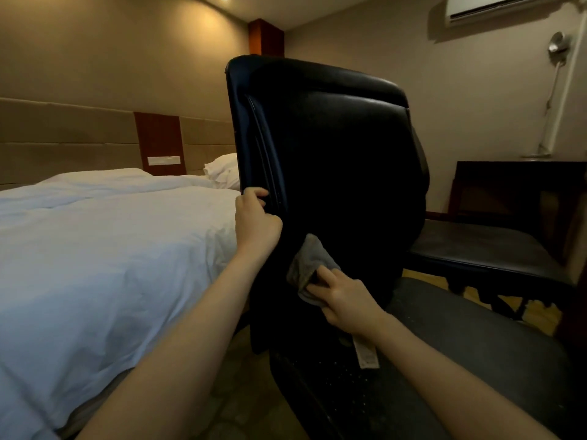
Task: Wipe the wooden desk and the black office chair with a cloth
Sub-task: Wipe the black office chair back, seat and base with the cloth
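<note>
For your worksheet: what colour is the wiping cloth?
Grey; the cloth shows best in the head view.

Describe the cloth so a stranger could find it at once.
Find the tall black office chair beside the white bed. Low on its backrest, the right hand holds a crumpled grey cloth. It is grey and bunched, unlike the flat white tag below.

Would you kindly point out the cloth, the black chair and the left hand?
cloth [308, 257]: head view, upper fold.
black chair [333, 154]: head view, middle of backrest.
left hand [257, 222]: head view, back of hand.
</note>
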Available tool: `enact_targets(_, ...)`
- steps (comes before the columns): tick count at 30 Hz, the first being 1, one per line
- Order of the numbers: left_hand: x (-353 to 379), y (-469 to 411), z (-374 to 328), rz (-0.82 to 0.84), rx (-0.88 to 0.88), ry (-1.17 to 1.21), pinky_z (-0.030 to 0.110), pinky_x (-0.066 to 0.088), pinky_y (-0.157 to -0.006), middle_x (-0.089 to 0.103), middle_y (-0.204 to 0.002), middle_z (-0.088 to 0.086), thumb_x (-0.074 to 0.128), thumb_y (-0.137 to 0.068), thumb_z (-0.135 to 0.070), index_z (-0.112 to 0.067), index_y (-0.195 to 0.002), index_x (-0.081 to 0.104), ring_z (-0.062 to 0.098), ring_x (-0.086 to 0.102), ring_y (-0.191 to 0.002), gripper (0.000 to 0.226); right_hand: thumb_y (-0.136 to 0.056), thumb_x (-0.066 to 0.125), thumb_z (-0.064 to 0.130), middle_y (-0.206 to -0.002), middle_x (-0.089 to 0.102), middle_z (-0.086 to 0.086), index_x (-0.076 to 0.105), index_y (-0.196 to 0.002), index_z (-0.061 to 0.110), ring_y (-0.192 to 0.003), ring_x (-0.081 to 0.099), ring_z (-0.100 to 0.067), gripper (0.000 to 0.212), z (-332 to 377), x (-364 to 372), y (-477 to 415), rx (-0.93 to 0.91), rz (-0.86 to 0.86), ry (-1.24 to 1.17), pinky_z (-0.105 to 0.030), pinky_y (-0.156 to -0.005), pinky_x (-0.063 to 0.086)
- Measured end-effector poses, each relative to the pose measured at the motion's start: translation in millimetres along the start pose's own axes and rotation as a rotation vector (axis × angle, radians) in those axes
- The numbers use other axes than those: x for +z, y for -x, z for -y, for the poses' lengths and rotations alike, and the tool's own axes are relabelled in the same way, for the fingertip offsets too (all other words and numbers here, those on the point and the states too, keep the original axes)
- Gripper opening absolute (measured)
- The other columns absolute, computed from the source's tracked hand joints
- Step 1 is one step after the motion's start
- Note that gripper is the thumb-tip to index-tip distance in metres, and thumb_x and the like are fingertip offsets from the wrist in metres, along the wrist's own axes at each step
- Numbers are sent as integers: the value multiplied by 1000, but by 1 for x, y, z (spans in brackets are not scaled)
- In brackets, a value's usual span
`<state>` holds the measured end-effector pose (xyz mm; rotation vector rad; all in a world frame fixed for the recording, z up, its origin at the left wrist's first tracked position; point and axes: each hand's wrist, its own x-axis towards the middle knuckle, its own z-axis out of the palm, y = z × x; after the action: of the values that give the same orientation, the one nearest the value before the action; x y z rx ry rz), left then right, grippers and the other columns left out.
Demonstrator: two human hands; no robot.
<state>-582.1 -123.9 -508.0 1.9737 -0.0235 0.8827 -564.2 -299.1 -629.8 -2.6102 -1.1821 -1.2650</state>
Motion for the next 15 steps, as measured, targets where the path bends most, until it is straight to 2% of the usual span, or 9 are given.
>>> enact_targets(2,10,4,-5,34,143,-26,30,41,-83,42,-105,5,44,-76,12,-9,-111,50,21,47,-96,41,-80,48,25,-104,49,-3,72,-103,13,-87,49,-18,35,-20,6,19,106,-58,-143,-22,-52,47)
enact_targets(4,25,10,-8,117,288,-55,30,41,-87,40,-101,1,44,-75,13,-9,-109,52,24,47,-100,41,-83,48,24,-99,55,-8,69,-110,7,-86,57,-24,38,-36,4,25,330,-197,-284,-22,-60,46)
enact_targets(6,45,12,-13,209,426,-145,29,39,-88,41,-104,2,45,-76,11,-10,-113,51,23,44,-103,43,-87,54,12,-97,48,-5,63,-119,3,-82,57,-27,35,-49,-5,18,565,-354,-374,-21,-66,40)
enact_targets(8,64,10,-20,298,525,-264,29,39,-90,43,-112,5,45,-79,9,-12,-119,47,22,41,-107,46,-85,58,-3,-95,42,-4,58,-125,1,-79,50,-22,40,-62,-15,0,709,-504,-375,-25,-67,38)
enact_targets(10,79,0,-29,348,552,-333,31,39,-91,41,-117,6,44,-79,8,-13,-122,44,24,40,-109,47,-84,57,-6,-95,40,-5,56,-127,2,-80,46,-19,44,-76,-21,-25,728,-564,-374,-25,-67,38)
enact_targets(13,98,-15,-36,314,555,-359,33,40,-88,42,-119,10,44,-85,4,-10,-119,44,27,40,-110,36,-86,56,4,-98,42,-5,61,-120,5,-83,48,-22,35,-86,-4,-54,567,-448,-365,-28,-69,40)
enact_targets(15,113,-20,-33,289,604,-431,31,40,-85,43,-120,11,45,-89,-3,-9,-119,43,26,42,-110,30,-85,57,11,-107,47,-6,60,-113,5,-90,53,-25,28,-86,21,-55,509,-390,-353,-31,-72,45)
